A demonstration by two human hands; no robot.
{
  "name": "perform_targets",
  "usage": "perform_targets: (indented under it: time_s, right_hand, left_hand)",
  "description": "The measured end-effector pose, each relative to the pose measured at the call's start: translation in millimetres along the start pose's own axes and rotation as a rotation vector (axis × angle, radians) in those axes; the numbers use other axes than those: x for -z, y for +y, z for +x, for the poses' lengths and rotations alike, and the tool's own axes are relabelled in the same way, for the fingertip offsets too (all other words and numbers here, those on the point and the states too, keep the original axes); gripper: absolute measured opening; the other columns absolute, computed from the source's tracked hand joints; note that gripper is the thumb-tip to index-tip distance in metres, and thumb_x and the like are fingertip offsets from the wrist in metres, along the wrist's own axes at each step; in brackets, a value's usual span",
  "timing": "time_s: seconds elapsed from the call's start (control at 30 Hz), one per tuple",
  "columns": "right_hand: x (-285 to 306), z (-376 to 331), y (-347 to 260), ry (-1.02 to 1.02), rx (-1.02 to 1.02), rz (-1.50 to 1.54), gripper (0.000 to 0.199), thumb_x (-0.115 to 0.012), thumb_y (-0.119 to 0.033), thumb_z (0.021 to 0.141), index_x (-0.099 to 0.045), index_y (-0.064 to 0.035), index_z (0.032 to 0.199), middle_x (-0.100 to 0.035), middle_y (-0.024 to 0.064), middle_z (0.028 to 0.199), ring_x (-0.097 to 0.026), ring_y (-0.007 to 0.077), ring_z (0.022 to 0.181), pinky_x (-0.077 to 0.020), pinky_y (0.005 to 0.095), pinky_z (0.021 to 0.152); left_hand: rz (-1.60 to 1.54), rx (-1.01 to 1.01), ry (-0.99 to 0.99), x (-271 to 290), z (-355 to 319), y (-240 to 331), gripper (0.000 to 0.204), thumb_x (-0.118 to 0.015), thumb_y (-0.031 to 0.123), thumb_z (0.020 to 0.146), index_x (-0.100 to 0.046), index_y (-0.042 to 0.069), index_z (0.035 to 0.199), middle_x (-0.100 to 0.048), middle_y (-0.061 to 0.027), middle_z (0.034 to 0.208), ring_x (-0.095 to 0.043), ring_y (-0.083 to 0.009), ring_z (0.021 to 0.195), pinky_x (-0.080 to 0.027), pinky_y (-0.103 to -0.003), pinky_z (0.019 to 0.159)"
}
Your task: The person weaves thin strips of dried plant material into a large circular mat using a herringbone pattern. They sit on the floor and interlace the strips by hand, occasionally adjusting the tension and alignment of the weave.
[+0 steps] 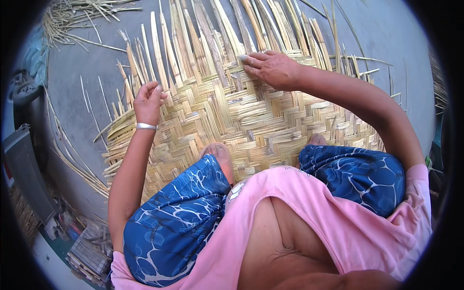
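Note:
Under my feet spreads a woven mat (263, 123) of flat, straw-coloured split reed strips in a crossing pattern. Loose ends of the upright reed strips (203, 41) fan out past its far edge. My right hand (273, 69) rests on the strips near the middle of that edge, palm down, fingers stretched to the left. At the far left part of the weave is my left hand (149, 102), a metal bracelet (146, 126) on its wrist. Its fingers curl in beside the strip ends; whatever lies between them is hidden.
A heap of loose reeds (79, 19) lies at the far left on the grey floor (72, 63). Several long thin reeds (72, 150) curve along the mat's left side. A grey panel (31, 169) and a wire crate (89, 253) stand farther left.

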State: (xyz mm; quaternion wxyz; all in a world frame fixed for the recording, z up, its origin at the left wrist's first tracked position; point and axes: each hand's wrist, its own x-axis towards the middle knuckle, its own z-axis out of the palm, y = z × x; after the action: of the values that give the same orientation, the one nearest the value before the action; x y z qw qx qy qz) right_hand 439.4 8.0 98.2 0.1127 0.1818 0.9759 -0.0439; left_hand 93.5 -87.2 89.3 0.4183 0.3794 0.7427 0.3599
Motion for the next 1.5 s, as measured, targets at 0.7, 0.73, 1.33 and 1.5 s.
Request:
perform_targets:
  time_s: [0.7,0.73,1.33,1.5]
  right_hand:
    - [120,-12,-170,-0.462,0.020,0.815,0.031,-0.057,-0.014,0.086,-0.054,0.0001,0.114,-0.063,0.0171,0.099,-0.063,0.0258,0.090,-0.0502,0.0333,0.080]
    - [122,-11,-172,-0.487,0.025,0.845,0.031,-0.057,-0.014,0.087,-0.053,0.0003,0.114,-0.063,0.0166,0.099,-0.063,0.0245,0.092,-0.0495,0.0326,0.081]
    - [99,-31,-160,-0.508,-0.395,1.266,0.032,-0.054,-0.022,0.091,-0.052,-0.0009,0.115,-0.060,0.0063,0.100,-0.059,0.0162,0.088,-0.0471,0.0291,0.075]
    - [102,-36,-158,-0.485,-0.408,1.263,0.033,-0.053,-0.023,0.092,-0.052,-0.0002,0.115,-0.061,0.0073,0.100,-0.060,0.0155,0.087,-0.0479,0.0285,0.074]
  left_hand:
    - [0.759,0.511,0.822,191,-384,-285,0.026,-0.065,0.016,0.075,-0.060,0.005,0.098,-0.057,-0.0098,0.096,-0.052,-0.0252,0.092,-0.045,-0.035,0.078]
    - [0.758,0.564,0.837,184,-396,-280,0.027,-0.066,0.017,0.074,-0.060,0.005,0.098,-0.056,-0.0103,0.098,-0.051,-0.0270,0.094,-0.045,-0.036,0.080]
    - [-0.189,0.324,1.125,217,-394,-429,0.012,-0.059,0.011,0.083,-0.058,0.001,0.090,-0.063,-0.0077,0.077,-0.060,-0.0152,0.065,-0.049,-0.027,0.062]
    - [-0.765,0.377,0.827,232,-365,-328,0.015,-0.056,0.014,0.087,-0.056,0.002,0.097,-0.061,-0.0061,0.075,-0.058,-0.0134,0.058,-0.047,-0.027,0.050]
